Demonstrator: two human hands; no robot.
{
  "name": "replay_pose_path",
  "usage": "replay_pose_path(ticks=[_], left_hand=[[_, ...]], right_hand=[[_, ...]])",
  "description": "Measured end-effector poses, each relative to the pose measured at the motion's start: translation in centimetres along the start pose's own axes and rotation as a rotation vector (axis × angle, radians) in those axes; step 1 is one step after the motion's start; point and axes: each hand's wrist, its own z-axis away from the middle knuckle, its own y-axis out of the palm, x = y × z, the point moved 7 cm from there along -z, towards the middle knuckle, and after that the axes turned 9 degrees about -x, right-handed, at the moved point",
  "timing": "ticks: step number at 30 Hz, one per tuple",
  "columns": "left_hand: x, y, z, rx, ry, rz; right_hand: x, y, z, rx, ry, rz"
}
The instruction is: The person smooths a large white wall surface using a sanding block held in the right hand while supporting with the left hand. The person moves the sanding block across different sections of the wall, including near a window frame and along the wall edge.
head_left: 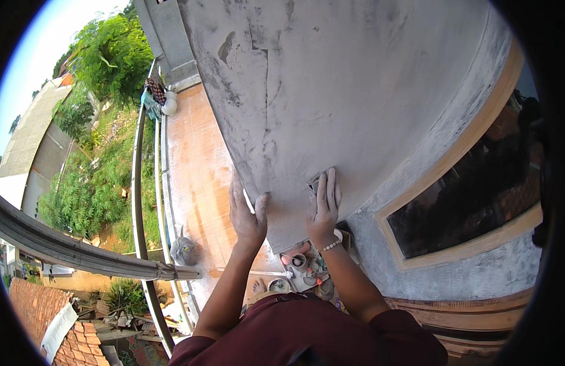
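In front of me is a grey plastered wall (355, 91) with dark smudges, a crack line and a chipped patch. My right hand (324, 207), dusty and wearing a beaded bracelet (332, 245), presses a small dark sheet like sandpaper (313, 183) flat against the wall. Part of that sheet is hidden under the fingers. At the wall's left edge is my left hand (248, 216), dusty too, with its fingers stretched upward along the edge and the thumb apart. It holds nothing.
A wooden-framed dark window (465, 201) stands at right. Below my hands are a cup (299, 260), a tub (279, 285) and clutter. Orange floor tiles (200, 158) run along a metal railing (138, 183) at left. A grey bag (183, 251) sits beside the railing.
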Motion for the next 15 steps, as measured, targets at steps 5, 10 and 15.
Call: replay_pose_path(ticks=[5,10,15], left_hand=[[2.3,-0.9,7.8,0.148,-0.393,0.117],[4.7,-2.3,14.2,0.487,-0.774,0.073],[1.4,0.4,16.5,1.047,-0.652,0.134]], right_hand=[[-4.2,-2.8,5.5,0.047,0.952,-0.748],[-6.2,-7.0,10.1,-0.085,1.683,-1.356],[-5.9,-11.0,12.1,0.026,1.6,-1.202]])
